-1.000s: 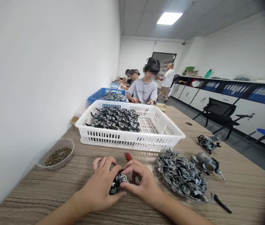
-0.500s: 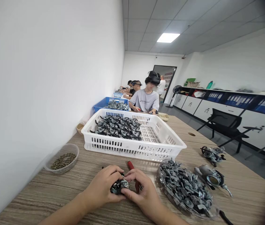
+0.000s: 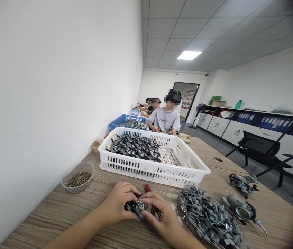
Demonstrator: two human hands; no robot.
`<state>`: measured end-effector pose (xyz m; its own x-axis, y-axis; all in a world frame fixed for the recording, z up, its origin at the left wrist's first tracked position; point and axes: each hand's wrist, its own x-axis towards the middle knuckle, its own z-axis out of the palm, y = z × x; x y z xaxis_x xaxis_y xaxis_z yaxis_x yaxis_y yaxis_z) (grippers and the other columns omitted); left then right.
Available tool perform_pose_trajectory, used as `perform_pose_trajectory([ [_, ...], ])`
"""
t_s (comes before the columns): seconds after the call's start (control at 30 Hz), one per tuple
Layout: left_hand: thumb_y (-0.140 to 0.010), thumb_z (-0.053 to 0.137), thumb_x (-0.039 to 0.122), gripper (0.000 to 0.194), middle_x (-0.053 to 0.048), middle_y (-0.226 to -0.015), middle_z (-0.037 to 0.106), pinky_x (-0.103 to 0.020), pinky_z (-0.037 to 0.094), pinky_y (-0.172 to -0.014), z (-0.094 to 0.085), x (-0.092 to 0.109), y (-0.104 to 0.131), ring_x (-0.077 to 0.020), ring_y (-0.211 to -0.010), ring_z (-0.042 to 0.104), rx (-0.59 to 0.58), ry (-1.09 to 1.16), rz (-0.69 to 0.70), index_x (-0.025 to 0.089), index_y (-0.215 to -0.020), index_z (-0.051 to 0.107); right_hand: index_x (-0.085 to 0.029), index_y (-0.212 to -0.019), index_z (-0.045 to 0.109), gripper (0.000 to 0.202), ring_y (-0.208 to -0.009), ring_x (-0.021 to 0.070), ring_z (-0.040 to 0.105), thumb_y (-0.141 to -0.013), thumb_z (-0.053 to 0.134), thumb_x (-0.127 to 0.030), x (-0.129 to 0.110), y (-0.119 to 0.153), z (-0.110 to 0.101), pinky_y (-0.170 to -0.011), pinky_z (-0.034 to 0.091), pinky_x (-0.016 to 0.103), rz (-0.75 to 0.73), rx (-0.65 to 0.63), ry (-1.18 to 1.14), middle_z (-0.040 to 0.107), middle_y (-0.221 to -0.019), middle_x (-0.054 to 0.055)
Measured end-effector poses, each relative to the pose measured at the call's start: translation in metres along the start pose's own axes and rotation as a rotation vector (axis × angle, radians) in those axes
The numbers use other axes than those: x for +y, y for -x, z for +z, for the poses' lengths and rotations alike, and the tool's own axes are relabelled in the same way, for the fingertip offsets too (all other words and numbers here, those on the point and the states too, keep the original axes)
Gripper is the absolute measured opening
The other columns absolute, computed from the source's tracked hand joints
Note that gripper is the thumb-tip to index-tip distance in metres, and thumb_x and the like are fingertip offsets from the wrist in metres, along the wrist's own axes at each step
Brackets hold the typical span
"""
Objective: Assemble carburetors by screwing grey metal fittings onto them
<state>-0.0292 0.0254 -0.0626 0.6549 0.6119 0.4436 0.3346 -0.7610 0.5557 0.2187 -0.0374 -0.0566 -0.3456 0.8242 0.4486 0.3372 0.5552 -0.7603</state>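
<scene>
Between my hands, just above the wooden table, is a small black-and-silver metal part with a round face. My left hand is closed around its left side. On the other side, my right hand has fingertips and thumb against the same part. A screwdriver with a red handle lies partly hidden behind and under my right hand; whether that hand touches it I cannot tell. To the right, a clear round tub is heaped with grey metal pieces.
A white slotted crate holds rows of black-and-silver parts. At left stands a clear bowl of small brass-coloured screws. Two larger metal assemblies lie at right. A co-worker sits beyond the crate, near a blue crate.
The camera view has shifted, so the scene sits slightly lower and further right. The metal part has turned a little between my hands, and both hands stay on it.
</scene>
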Motion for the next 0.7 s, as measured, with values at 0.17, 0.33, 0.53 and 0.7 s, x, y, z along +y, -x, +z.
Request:
perform_pose_trajectory([
  [0.17, -0.067, 0.103, 0.053, 0.051, -0.01, -0.131, 0.078, -0.046, 0.05, -0.111, 0.001, -0.01, 0.001, -0.0313, -0.123, 0.071, -0.006, 0.134, 0.009, 0.024, -0.102, 0.08, -0.031, -0.119, 0.083, 0.026, -0.103, 0.0275, 0.073, -0.098, 0.077, -0.045, 0.0, 0.0, 0.005, -0.085, 0.062, 0.039, 0.042, 0.036, -0.004, 0.075, -0.115, 0.01],
  [0.33, -0.074, 0.1, 0.042, 0.037, -0.01, -0.129, 0.075, -0.044, 0.052, -0.11, -0.008, 0.003, 0.0, -0.0296, -0.124, 0.067, -0.032, 0.116, 0.024, 0.022, -0.095, 0.077, -0.03, -0.117, 0.084, 0.028, -0.099, 0.0264, 0.071, -0.097, 0.077, -0.049, -0.002, -0.001, 0.008, -0.076, 0.06, 0.035, 0.081, 0.052, -0.023, 0.072, -0.112, 0.01],
  [0.53, -0.073, 0.088, 0.018, 0.027, -0.006, -0.12, 0.074, -0.04, 0.054, -0.106, -0.029, 0.022, -0.002, -0.027, -0.117, 0.067, -0.112, 0.115, 0.078, 0.024, -0.098, 0.078, -0.029, -0.112, 0.086, 0.029, -0.092, 0.0246, 0.07, -0.092, 0.083, -0.05, 0.001, -0.001, 0.011, -0.073, 0.059, 0.033, 0.112, 0.081, -0.088, 0.07, -0.106, 0.009],
  [0.7, -0.081, 0.088, 0.027, 0.022, -0.005, -0.113, 0.08, -0.04, 0.054, -0.103, -0.029, 0.018, -0.003, -0.0256, -0.112, 0.071, -0.111, 0.178, 0.074, 0.025, -0.102, 0.081, -0.028, -0.105, 0.086, 0.027, -0.085, 0.0226, 0.069, -0.089, 0.087, -0.05, 0.003, -0.002, 0.011, -0.071, 0.056, 0.033, 0.128, 0.1, -0.104, 0.071, -0.101, 0.007],
])
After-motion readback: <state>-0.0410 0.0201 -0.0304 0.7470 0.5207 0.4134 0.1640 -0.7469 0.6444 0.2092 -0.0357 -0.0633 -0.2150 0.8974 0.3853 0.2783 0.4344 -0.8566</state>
